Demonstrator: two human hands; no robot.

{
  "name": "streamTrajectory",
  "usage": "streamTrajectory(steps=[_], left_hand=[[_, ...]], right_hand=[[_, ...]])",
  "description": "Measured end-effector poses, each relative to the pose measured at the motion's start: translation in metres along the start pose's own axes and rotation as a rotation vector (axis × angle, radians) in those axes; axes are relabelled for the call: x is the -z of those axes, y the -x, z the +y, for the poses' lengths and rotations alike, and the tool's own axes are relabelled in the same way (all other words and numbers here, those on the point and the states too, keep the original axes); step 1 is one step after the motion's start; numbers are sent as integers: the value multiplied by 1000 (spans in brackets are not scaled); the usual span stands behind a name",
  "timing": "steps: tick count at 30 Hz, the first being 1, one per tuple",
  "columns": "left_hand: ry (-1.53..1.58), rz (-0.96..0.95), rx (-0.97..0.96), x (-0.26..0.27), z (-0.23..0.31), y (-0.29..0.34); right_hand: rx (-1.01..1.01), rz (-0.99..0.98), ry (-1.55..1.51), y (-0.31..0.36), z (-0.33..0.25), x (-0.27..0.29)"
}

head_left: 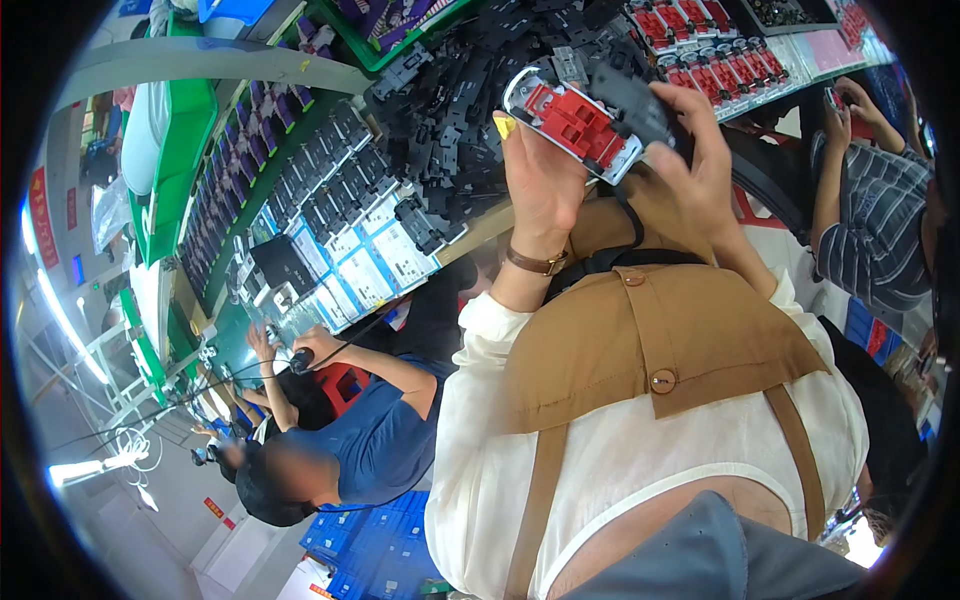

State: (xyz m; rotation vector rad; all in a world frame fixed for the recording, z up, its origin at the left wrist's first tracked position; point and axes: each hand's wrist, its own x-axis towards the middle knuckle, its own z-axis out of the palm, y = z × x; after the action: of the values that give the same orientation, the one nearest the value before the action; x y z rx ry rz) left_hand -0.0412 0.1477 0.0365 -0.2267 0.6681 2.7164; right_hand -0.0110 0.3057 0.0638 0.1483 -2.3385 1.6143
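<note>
A white toy car body point(519, 92) with a red interior rests in my left hand point(545, 190), its open side facing up. That hand's fingers are wrapped beneath it, and a bit of yellow point(505, 127) shows at one fingertip. My right hand point(700, 165) grips a black plastic car part point(637, 103), slightly blurred, at the far right end of the body. Whether the two pieces touch is hard to make out. Beyond both hands lies a heap of loose black plastic parts point(450, 105) on the bench.
Rows of red-and-white car pieces point(705, 75) stand at the back right. Black assemblies point(330, 175) line the bench to the left, beside blue-and-white printed sheets point(365, 275). A green tray point(370, 55) sits behind the heap. Co-workers in a blue shirt point(385, 430) and a striped shirt point(880, 215) flank me.
</note>
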Motion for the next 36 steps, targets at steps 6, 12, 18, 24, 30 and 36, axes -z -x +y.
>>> streamTrajectory(steps=[6, 12, 18, 24, 30, 36], left_hand=[[-124, 17, -79, 1, -7, 6], [-257, 0, -154, 9, -1, 15], [-313, 78, -189, 16, 1, 21], [-263, 57, -288, 23, 8, 27], [-301, 64, -321, 29, 6, 31], [-328, 71, -317, 30, 6, 38]], right_hand=[[236, 47, 238, 7, -7, -32], [227, 60, 278, 11, -3, -57], [179, 3, 300, 16, -6, -72], [-29, -99, 51, 19, -10, -72], [-586, -260, -551, 28, 5, -70], [-494, -184, -468, 41, 1, -78]])
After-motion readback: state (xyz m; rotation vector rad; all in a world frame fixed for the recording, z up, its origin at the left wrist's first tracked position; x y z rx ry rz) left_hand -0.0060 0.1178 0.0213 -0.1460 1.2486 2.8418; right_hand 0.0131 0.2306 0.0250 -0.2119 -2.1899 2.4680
